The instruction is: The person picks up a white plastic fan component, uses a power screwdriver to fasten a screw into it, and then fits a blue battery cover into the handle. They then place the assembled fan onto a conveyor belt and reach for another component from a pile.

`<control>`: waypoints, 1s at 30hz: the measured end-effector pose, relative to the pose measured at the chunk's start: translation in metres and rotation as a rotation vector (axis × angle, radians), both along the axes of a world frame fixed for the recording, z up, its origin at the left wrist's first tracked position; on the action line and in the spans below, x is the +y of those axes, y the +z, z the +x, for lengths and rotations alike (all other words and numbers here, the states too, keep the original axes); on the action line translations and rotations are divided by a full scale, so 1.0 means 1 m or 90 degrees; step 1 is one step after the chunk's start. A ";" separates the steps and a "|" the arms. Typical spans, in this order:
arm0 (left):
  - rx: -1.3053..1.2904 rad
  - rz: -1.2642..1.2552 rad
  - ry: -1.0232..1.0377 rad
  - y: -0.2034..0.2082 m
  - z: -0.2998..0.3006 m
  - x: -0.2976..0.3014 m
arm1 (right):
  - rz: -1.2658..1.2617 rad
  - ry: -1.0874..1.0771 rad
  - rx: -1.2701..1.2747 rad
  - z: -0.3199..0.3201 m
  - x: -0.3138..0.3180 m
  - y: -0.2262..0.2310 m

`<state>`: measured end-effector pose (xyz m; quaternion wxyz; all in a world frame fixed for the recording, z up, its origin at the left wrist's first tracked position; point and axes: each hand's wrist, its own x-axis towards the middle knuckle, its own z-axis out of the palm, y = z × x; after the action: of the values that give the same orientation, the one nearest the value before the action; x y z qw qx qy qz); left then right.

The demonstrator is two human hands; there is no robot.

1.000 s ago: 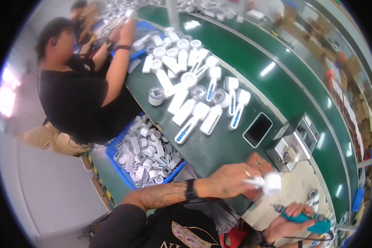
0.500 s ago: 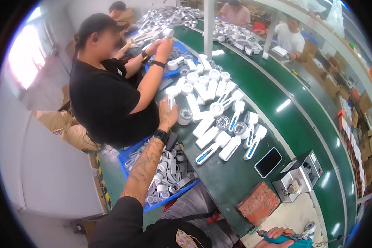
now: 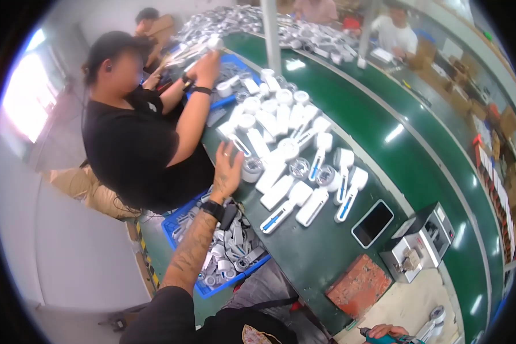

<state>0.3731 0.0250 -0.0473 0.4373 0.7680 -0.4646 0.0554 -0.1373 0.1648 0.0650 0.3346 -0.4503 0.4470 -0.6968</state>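
My left hand (image 3: 227,173) reaches over the left edge of the green bench, its fingers apart and nothing gripped. Just beyond the fingertips lies a white handheld-fan piece (image 3: 241,145), at the near side of a pile of white fan bodies (image 3: 281,112). A clear-topped round housing (image 3: 252,169) sits right beside the hand. At the lower edge, my right hand (image 3: 387,331) is wrapped round a teal power screwdriver (image 3: 378,339), mostly cut off by the frame. Near it, a single fan with a round head (image 3: 437,314) rests on a pale board.
A red brick (image 3: 359,286), a phone (image 3: 372,222) and a metal benchtop device (image 3: 418,243) stand on the right of the bench. Below my left arm is a blue crate (image 3: 203,291) of fan parts. A co-worker in black (image 3: 135,120) works close by at the left.
My left hand has let go of the white fan piece, which now lies on the bench, and drawn back slightly with fingers spread. The right hand and screwdriver sit lower in view.
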 end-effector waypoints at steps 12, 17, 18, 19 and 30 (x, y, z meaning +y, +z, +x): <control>0.304 -0.227 -0.041 -0.033 -0.069 0.130 | 0.012 0.048 0.052 0.037 0.019 0.010; 0.249 -0.256 -0.101 -0.018 -0.102 0.168 | 0.001 0.083 0.122 0.051 0.041 0.019; 0.249 -0.259 -0.144 -0.012 -0.106 0.174 | 0.001 0.084 0.133 0.054 0.044 0.019; 0.278 -0.261 -0.162 -0.005 -0.114 0.181 | 0.002 0.081 0.142 0.057 0.048 0.019; 0.239 -0.111 -0.462 -0.007 -0.201 0.202 | 0.070 0.018 0.149 0.045 0.082 0.013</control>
<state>0.1722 0.2270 -0.0546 0.5689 0.5112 -0.6112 -0.2039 -0.0926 0.2472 0.0785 0.3143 -0.5158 0.5142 -0.6089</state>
